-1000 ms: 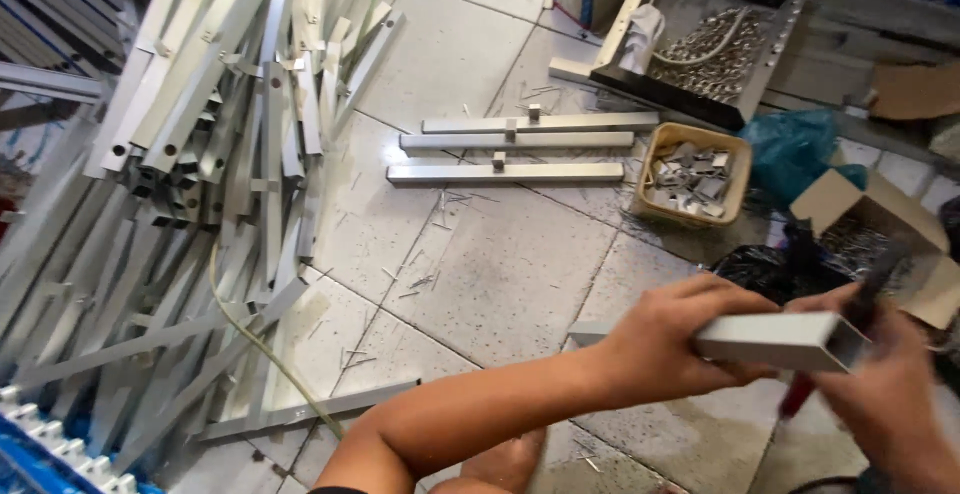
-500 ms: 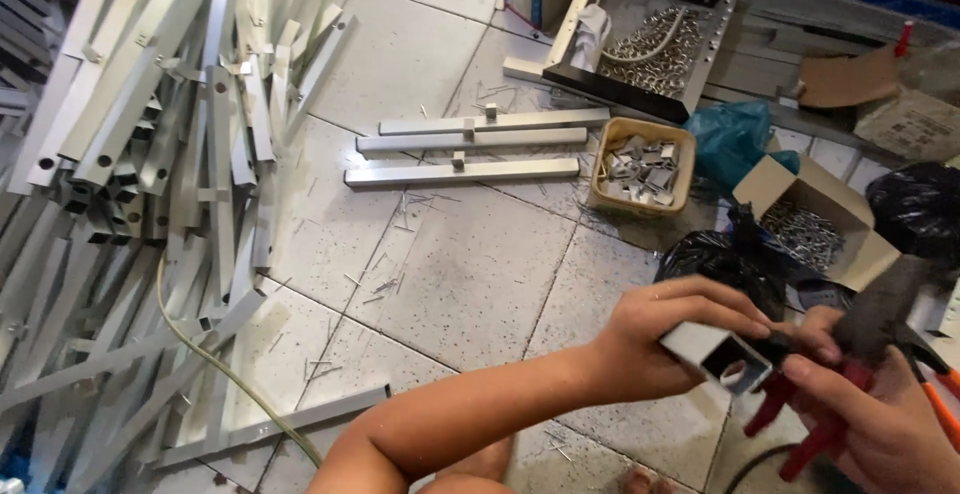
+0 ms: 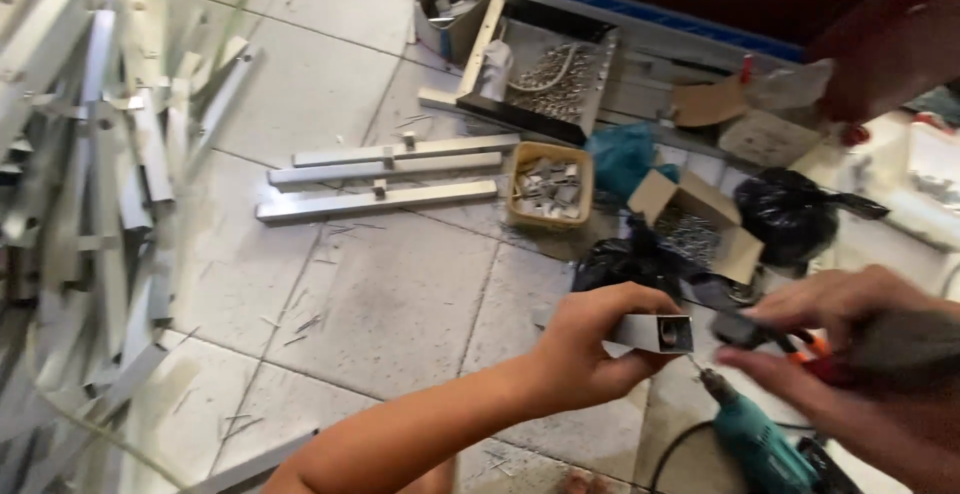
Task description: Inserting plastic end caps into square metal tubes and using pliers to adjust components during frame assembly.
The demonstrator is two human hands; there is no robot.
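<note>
Gripping a short square aluminium tube (image 3: 655,333), the left hand (image 3: 590,349) wraps its fingers around the section and presents the open end toward the right. The tube is held in the air above the tiled floor (image 3: 400,294), just left of the right hand (image 3: 830,339). The right hand is closed around a dark tool with red-orange handles (image 3: 790,342), positioned just beside the tube's open end; the exact kind of tool cannot be determined because of blur. A teal power drill (image 3: 755,439) lies on the floor directly below both hands. Farther back on the floor, three long aluminium bars (image 3: 385,174) lie parallel, next to a yellow tub of small metal brackets (image 3: 548,184). An open cardboard box of screws (image 3: 690,219) stands near two black plastic bags (image 3: 790,204). A pile of aluminium profiles (image 3: 90,204) occupies the left side.
</note>
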